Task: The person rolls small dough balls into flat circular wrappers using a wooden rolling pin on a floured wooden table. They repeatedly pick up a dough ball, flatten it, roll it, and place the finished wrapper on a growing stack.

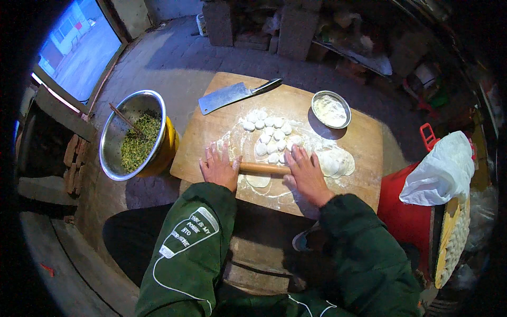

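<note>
Both hands rest on a wooden rolling pin [264,168], my left hand [220,167] on its left end and my right hand [308,174] on its right end. Under and just below the pin lies a flattened round of dough [258,180] on the floured wooden board [190,158]. Several small dough pieces [271,148] lie beyond the pin. Overlapping rolled dough wrappers [340,163] lie to the right of my right hand. A metal bowl of flour [330,110] stands at the board's upper right, and a cleaver [229,97] lies near its far edge.
Left of the board, a large metal bowl [103,147] of chopped green filling [138,146] with chopsticks sits on a yellow support. At right stand a red container [408,214], a white plastic bag [439,170] and a tray of shaped dumplings [453,241]. A doorway is at upper left.
</note>
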{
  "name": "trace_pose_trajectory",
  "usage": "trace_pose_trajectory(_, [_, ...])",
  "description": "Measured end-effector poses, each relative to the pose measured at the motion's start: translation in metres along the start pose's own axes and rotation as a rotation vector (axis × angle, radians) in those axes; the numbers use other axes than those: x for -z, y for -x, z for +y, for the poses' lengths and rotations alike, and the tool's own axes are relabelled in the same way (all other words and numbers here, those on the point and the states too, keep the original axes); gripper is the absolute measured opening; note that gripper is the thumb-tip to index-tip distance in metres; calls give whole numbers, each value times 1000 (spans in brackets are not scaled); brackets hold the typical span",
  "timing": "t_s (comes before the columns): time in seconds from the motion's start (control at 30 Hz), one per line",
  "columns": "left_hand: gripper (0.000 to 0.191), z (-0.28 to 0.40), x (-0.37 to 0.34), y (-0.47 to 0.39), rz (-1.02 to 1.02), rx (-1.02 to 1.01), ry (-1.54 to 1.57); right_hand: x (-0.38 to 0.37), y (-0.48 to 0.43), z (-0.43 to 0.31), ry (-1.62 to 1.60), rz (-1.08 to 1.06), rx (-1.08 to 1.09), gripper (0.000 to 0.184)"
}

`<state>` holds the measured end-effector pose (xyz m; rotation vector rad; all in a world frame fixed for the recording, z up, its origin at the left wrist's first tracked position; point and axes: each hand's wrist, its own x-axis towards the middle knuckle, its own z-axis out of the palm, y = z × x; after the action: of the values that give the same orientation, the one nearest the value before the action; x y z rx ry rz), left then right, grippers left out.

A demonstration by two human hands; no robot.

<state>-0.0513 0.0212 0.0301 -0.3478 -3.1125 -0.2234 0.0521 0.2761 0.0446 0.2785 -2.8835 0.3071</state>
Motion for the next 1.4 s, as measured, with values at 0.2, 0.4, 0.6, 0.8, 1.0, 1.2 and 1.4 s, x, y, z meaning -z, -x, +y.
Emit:
trace_pose_trajectory(0.2, [69,-12,-14,12,-20,-116,31,2,10,-6,-26,-233,80,74])
trace_pose_trajectory(0.4, [68,-20,-6,26,79,-151,43,4,10,-11,-11,-91,34,79])
trace_pose_trajectory(0.6, [71,-11,-1,18,29,-134,-3,6,7,-12,-7,-179,36,76])
trace_pose_trajectory(0.8, [68,-15,-5,15,-55,-139,-40,10,18,-16,-18,-350,-20,81])
trace_pose_trajectory(1.0, [63,-1,9,1,95,-157,78,8,15,-9,-55,-58,-21,81])
trace_pose_trajectory(1.2, [63,-2,4,-13,-203,-169,-32,4,11,-8,-63,-286,-22,81])
trace_pose_trajectory(1.4, [58,-9,-4,-13,32,-200,32,8,4,-6,92,10,-35,78])
